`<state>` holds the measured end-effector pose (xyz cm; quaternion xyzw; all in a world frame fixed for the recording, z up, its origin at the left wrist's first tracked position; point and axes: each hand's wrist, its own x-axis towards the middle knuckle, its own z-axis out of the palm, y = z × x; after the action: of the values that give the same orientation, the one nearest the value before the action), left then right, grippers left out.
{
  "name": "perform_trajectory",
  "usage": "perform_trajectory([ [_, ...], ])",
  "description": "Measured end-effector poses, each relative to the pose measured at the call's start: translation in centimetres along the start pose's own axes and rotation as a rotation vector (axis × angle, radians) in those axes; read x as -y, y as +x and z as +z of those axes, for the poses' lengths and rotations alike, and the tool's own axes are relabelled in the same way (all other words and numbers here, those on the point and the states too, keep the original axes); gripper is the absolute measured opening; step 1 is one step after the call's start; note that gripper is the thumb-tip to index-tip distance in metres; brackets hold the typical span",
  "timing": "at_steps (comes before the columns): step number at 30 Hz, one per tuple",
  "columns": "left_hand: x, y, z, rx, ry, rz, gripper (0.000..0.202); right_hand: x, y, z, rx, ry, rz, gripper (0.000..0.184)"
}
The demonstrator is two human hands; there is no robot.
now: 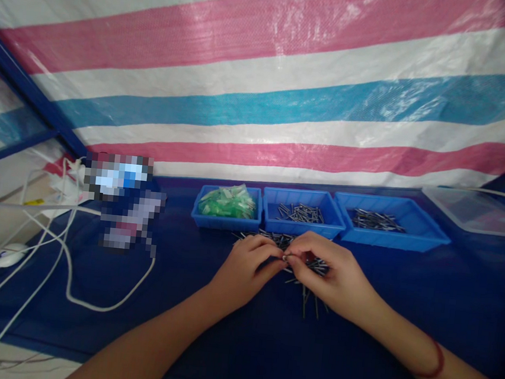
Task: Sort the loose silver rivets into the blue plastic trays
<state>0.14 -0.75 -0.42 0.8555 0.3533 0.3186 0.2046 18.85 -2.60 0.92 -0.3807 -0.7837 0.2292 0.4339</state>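
My left hand (245, 266) and my right hand (336, 275) meet over the blue table, thumbs and fingertips pinched together. A small shiny piece (286, 257) shows between the fingertips; most of it is hidden, so its kind is unclear. Beneath and around my hands lies a loose pile of thin dark metal rods (316, 267), some sticking out toward me. Just behind stand a blue bin (302, 227) with short metal rods (301, 213) and a longer blue bin (390, 240) with darker rods (377, 220).
A third blue bin (226, 223) holds green and clear plastic bags (228, 202). White cables (89, 306) loop across the left side, near blurred items. A clear plastic lid (473, 212) lies at the back right. A striped plastic sheet (264, 113) hangs behind the table (141, 328).
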Motion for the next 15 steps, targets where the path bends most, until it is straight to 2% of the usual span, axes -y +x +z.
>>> perform_trajectory([
  [4,-0.2,0.2,-0.4,-0.066,-0.053,-0.043,0.012,-0.1,0.3,-0.5,-0.004,-0.082,-0.014,0.009],
  [10,-0.2,0.1,-0.5,-0.077,-0.025,-0.107,0.021,-1.1,0.9,-1.8,0.121,-0.188,-0.023,0.011],
  [12,-0.1,-0.1,-0.4,-0.032,0.026,-0.105,0.03,-1.8,1.2,-3.2,0.085,-0.246,0.022,0.012],
  [15,-0.3,-0.3,-0.2,0.069,0.146,-0.038,0.029,-3.6,1.2,-6.2,-0.077,-0.43,0.143,0.012],
])
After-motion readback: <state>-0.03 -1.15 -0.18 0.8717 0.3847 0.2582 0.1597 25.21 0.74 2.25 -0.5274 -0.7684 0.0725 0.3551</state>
